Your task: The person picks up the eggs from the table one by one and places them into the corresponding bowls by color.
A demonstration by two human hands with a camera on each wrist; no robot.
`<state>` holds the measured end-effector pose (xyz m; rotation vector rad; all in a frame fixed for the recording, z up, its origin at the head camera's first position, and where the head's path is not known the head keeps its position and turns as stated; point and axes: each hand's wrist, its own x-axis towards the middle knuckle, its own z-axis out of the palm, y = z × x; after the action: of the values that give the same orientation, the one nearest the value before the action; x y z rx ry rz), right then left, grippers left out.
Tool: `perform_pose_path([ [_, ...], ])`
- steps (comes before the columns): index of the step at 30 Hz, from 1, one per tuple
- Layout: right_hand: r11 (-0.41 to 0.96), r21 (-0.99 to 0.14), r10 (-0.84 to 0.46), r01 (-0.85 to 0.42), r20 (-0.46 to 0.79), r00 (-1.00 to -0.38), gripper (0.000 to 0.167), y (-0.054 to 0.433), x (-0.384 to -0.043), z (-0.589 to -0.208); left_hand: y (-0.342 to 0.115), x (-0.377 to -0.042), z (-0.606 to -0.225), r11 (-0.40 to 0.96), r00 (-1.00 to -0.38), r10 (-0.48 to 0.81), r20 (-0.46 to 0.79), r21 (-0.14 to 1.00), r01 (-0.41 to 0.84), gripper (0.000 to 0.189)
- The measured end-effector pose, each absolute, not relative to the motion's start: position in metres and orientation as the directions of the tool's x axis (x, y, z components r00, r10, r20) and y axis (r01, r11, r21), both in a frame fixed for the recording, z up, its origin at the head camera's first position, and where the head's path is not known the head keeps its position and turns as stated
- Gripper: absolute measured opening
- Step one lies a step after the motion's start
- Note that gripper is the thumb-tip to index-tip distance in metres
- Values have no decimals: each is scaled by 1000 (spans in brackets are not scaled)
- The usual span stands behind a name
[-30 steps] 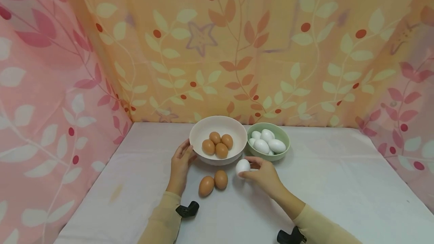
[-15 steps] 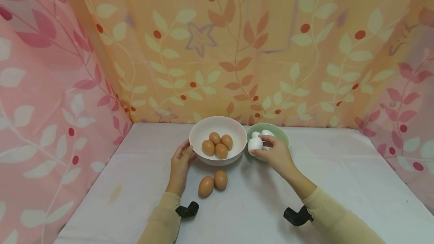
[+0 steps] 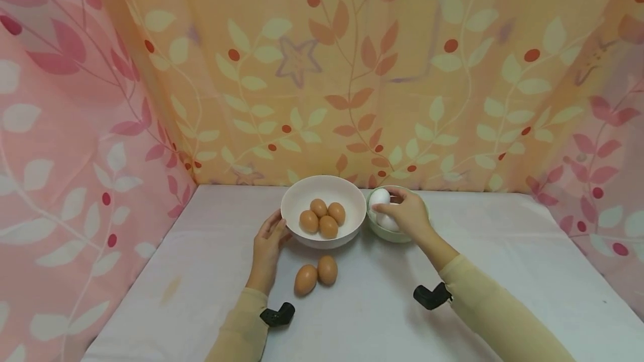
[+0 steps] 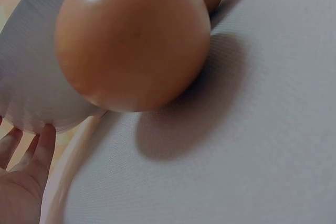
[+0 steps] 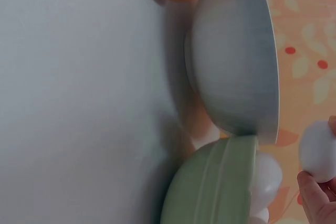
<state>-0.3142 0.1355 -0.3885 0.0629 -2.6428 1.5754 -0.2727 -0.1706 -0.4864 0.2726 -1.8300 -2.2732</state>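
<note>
My right hand (image 3: 410,214) pinches a white egg (image 3: 379,199) between thumb and fingers, over the green bowl (image 3: 384,234). In the right wrist view, the held egg (image 5: 316,150) appears beyond that bowl's rim. Other white eggs (image 5: 266,179) lie in the green bowl, partly hidden by the hand. My left hand (image 3: 266,247) touches the left side of the larger white bowl (image 3: 322,242), its fingers extended against the wall in the left wrist view. Several brown eggs (image 3: 328,227) sit inside the white bowl.
Two brown eggs, one on the left (image 3: 305,280) and one on the right (image 3: 327,270), lie on the white tablecloth (image 3: 372,317) before the white bowl. The bowls stand side by side near the table's back edge. Patterned curtains (image 3: 241,94) enclose the back and sides.
My right hand has carried the white egg from the tablecloth in front of the bowls up and back to over the green bowl. The left hand has stayed at the white bowl.
</note>
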Motion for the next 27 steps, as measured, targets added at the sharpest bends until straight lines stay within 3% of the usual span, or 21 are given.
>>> perform_pose_path([
  [18, 530, -848, -70, -20, -20, -997, 51, 147, -349, -399, -170, -272, -485, -202, -961, -278, -13, 978, 45, 51],
  [27, 561, -822, -152, -100, 16, -988, 39, 147, -358, -399, -170, -272, -485, -196, -961, -275, -12, 980, 44, 49],
])
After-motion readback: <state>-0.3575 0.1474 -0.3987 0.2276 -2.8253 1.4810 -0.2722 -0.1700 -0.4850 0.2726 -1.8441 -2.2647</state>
